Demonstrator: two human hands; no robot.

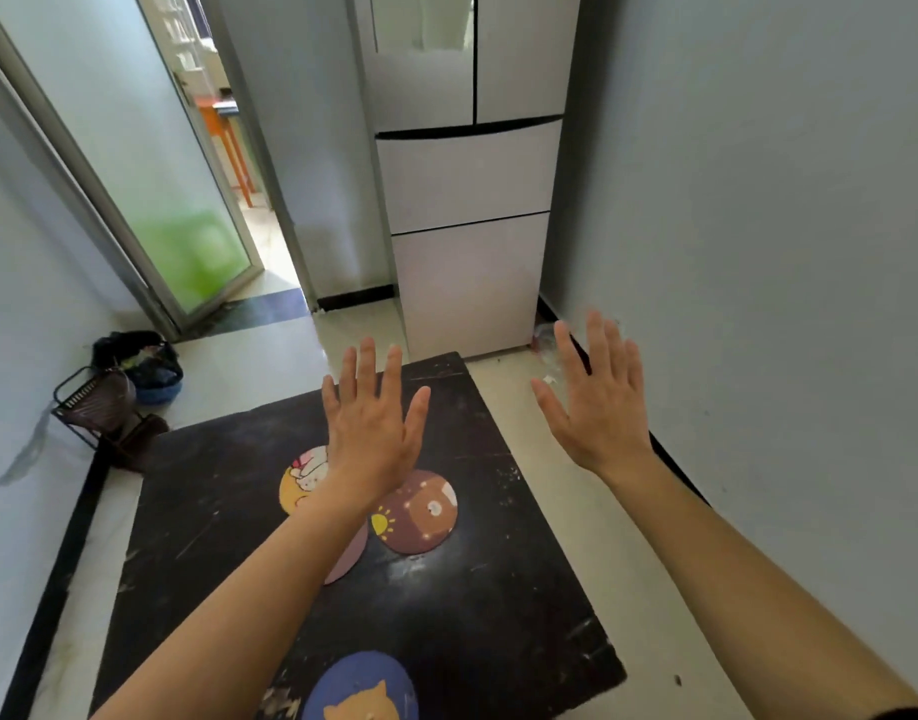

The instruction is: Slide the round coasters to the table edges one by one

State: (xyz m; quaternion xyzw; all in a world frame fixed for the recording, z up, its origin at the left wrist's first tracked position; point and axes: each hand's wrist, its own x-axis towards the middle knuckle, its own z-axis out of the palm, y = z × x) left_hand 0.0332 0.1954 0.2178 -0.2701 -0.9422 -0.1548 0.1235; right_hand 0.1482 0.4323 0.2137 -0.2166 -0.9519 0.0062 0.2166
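From the head camera, a dark, scuffed table (498, 615) fills the lower middle of the view, standing on a pale tiled floor (239, 371); four round coasters lie on it. A brown coaster with a bear (420, 514) sits near the middle of the tabletop; a yellow coaster with a pink-and-white figure (302, 480) lies to its left, partly hidden by the person's left wrist; a pink coaster (349, 558) shows only as a sliver under the left forearm, just beside the brown one, and whether the two touch cannot be told; a blue coaster with an orange cat (363, 688) lies at the near edge of the table, cut off by the bottom of the frame.

The left hand (374, 433) is held flat above the far half of the table, palm down, fingers spread and straight; it has hold of nothing. The right hand (600, 402) is likewise spread wide and empty, raised over the floor to the right of the table, near a grey wall (758, 200).

Beyond the table stands a white refrigerator (467, 226); to its left a glass door (150, 163) stands ajar; by the left wall a dark wire basket (96, 402) and a blue basin (155, 379) with dark contents rest on the floor.
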